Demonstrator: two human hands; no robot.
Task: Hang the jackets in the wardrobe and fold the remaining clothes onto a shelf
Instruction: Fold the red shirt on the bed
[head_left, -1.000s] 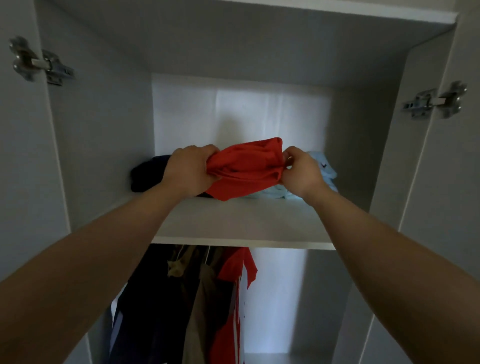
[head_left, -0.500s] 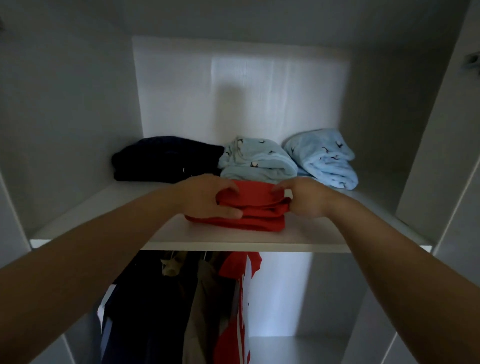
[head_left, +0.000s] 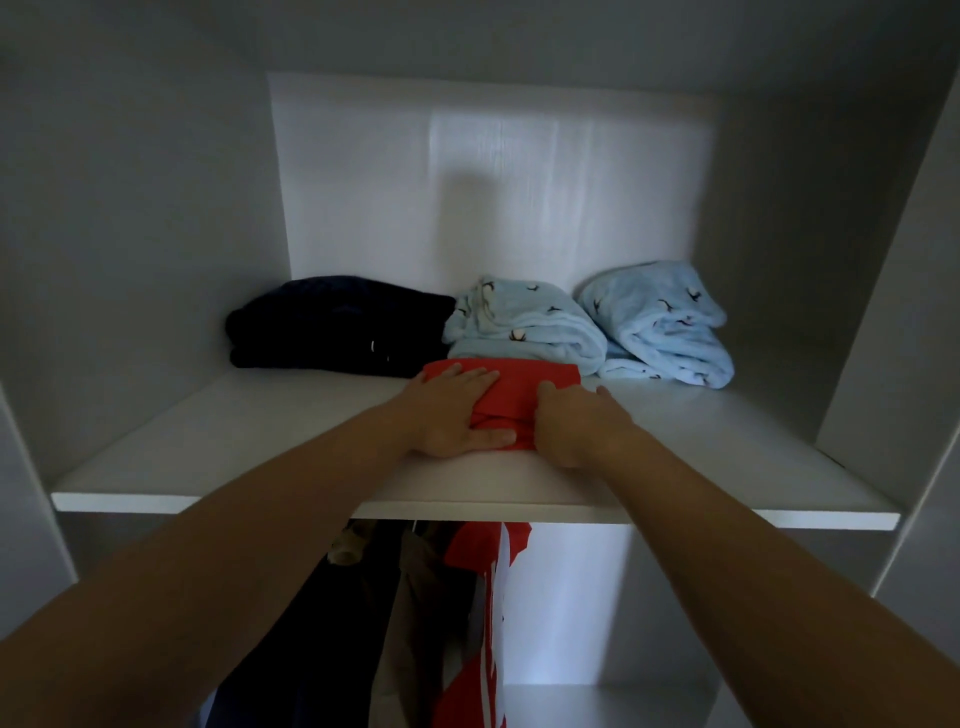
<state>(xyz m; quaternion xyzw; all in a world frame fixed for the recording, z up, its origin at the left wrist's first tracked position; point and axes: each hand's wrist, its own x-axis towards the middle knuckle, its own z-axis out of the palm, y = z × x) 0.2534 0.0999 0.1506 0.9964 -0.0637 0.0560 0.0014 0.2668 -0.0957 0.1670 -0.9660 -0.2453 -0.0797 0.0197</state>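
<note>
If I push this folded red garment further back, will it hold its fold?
Likely floppy: the folded red garment creases between the left hand and right hand. Probably slides on the smooth white shelf, but may bunch against the pale blue fleece bundle behind.

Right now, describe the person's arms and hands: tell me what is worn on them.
The left arm and right arm are bare as far as the frame reaches, with no sleeves in view. The left hand and right hand wear no gloves. No watch, bracelet or ring shows, though the light is dim.
</note>
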